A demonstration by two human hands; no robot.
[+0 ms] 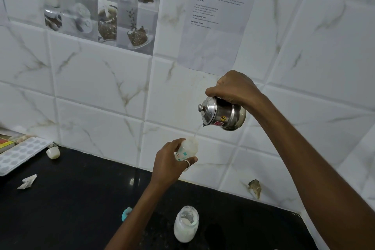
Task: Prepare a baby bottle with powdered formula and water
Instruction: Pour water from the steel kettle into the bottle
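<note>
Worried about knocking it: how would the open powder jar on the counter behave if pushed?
The jar looks like glass, so probably rigid, slick and breakable. Standing upright, lidless and partly filled, it would likely spill powder if tipped.

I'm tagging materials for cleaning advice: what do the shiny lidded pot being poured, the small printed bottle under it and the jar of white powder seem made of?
The shiny lidded pot: likely polished steel, given its mirror-like reflections. The small printed bottle: probably translucent plastic, milky and matte. The jar of white powder: clear and glossy, glass or hard plastic.
</note>
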